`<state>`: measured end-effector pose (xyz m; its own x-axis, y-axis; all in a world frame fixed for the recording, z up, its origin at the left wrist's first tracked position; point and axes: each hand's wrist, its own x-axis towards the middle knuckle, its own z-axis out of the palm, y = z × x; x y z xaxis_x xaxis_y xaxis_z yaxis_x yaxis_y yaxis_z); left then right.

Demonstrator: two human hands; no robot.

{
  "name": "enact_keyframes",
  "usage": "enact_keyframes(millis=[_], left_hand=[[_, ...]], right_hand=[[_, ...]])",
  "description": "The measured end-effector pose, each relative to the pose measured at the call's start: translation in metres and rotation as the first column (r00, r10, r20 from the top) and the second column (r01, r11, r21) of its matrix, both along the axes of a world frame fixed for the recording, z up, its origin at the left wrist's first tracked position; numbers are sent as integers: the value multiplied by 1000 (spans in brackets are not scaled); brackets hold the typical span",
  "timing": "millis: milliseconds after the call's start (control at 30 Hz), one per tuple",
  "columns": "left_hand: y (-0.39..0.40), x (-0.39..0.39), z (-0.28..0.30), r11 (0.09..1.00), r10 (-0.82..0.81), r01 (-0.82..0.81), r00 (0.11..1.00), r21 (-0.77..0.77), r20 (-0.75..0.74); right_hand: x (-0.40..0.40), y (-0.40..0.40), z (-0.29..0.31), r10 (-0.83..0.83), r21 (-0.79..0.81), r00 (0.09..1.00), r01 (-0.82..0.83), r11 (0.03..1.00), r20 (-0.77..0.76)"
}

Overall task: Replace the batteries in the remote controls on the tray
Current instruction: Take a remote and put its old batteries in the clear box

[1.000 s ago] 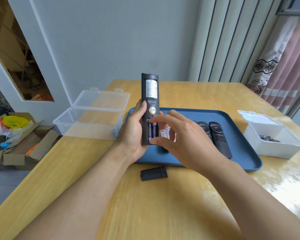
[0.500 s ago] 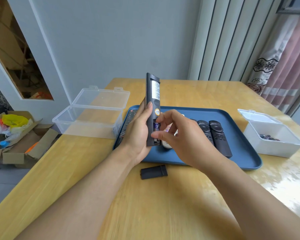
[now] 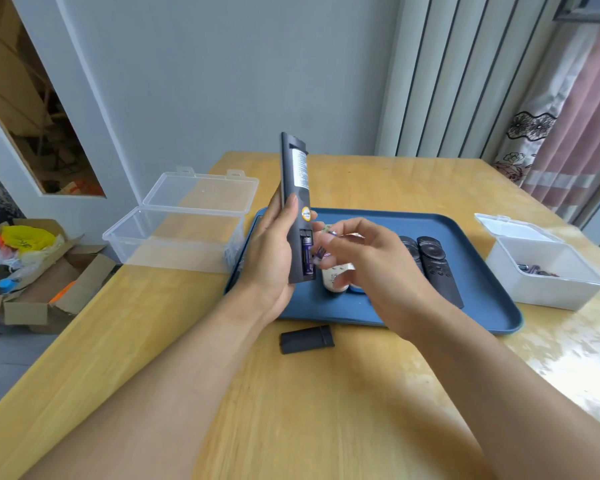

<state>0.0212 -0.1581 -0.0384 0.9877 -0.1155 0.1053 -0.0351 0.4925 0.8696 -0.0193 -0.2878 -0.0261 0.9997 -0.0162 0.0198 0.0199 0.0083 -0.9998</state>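
Purple battery (image 3: 318,253) now pulled out by right hand (image 3: 368,261).

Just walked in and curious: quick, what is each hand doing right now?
Left hand: holds the black remote control upright, battery bay uncovered.
Right hand: blurred; fingertips pinch a purple battery beside the bay.

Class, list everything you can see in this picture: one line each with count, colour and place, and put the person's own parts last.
Held remote: 1, black, upright in left hand, compartment open.
Battery: 1, purple, blurred, at right fingers.
Battery cover: 1, black, table, before tray.
Tray: 1, blue, table centre.
Flat remotes: 2, black, on tray.
Light remote: 1, whitish, on tray.
Clear box: 1, open, left.
White box: 1, open, right.
Cardboard box: 1, brown, floor.
Left hand: grips remote.
Right hand: pinches battery.
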Motion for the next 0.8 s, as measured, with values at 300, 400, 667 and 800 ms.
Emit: enact_keyframes(millis=[300, 400, 667, 800], left_hand=[[6, -1, 6, 998, -67, 67, 993, -7, -96], [6, -1, 7, 996, -89, 87, 987, -26, -134], [9, -1, 9, 983, -178, 162, 960, -88, -218], [9, -1, 9, 979, -198, 178, 950, -104, -240]], right_hand=[[-5, -2, 0, 8, -394, 985, 62, 917, 174], [-6, -3, -4, 69, -651, 912, 234, 722, 404], [2, -15, -7, 204, -678, 881, 163, 717, 427], [2, -19, -10, 310, -751, 790, 266, 604, 529]])
